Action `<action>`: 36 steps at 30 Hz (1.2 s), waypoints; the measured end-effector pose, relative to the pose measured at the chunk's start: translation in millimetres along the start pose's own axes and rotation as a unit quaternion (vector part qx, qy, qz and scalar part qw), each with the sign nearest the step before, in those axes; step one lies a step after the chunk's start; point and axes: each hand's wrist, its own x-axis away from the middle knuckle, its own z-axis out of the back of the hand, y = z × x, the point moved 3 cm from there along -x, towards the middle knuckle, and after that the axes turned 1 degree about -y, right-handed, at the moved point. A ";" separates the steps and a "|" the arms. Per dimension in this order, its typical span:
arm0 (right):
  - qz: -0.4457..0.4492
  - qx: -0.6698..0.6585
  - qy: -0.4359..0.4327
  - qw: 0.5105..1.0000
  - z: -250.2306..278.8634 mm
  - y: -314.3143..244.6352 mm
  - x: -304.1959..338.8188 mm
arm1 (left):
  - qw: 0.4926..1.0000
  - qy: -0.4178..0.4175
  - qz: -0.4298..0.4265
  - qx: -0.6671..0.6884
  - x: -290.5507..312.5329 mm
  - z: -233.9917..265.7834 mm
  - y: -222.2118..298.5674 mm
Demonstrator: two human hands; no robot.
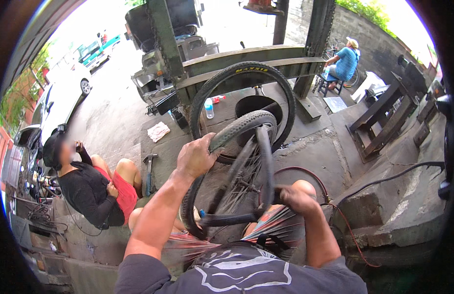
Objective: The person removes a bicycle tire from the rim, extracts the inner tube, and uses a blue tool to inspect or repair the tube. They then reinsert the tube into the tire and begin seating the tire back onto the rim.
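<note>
Head view: a bicycle wheel (242,180) is held tilted over the lap, between the knees; its tyre is gripped at the upper left by the left hand (195,157), fingers wrapped around the tread; a black inner tube (267,166) is seen hanging partly out of the wheel, looped toward the right; the right hand (296,199) is curled at the tube's right side, blurred, so whether it is closed on the tube cannot be told; a loose tyre (251,69) is stood upright behind the wheel, in front of a metal frame (249,55); a hammer (148,179), a cloth (158,132) and a bottle (209,109) are set on the ground to the left; a seated person (92,191) is seen further left.
</note>
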 end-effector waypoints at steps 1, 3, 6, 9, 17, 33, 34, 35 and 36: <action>0.003 -0.083 -0.031 0.996 6.8 -3.3 -14.3 | 1.000 -0.007 -0.013 -0.001 -4.0 9.4 13.8; 0.049 -0.164 0.088 0.981 7.2 -42.1 -49.1 | 0.999 -0.022 -0.030 -0.026 -3.4 25.5 25.1; -0.033 -0.292 0.069 0.953 -7.9 -43.2 -90.2 | 0.996 -0.019 -0.080 -0.038 7.2 38.3 31.2; 0.003 -0.368 0.115 0.923 -42.7 -52.0 -112.8 | 0.983 -0.032 -0.164 -0.077 22.5 40.4 45.6; 0.076 -0.300 0.190 0.932 -126.2 -14.3 -135.4 | 0.984 -0.064 -0.148 -0.078 21.1 50.8 95.2; 0.090 -0.214 0.082 0.969 -182.4 -15.0 -3.9 | 0.970 -0.089 0.136 -0.183 -97.9 -11.9 -90.7; 0.114 -0.196 0.071 0.971 -179.5 -1.0 0.1 | 0.960 -0.102 0.184 -0.186 -107.0 -17.6 -104.4; 0.105 -0.245 0.066 0.962 -173.7 19.5 -4.3 | 0.964 -0.090 0.174 -0.181 -116.7 -18.0 -104.2; 0.089 -0.290 0.061 0.951 -171.2 42.7 -11.7 | 0.967 -0.081 0.169 -0.172 -118.7 -19.9 -109.2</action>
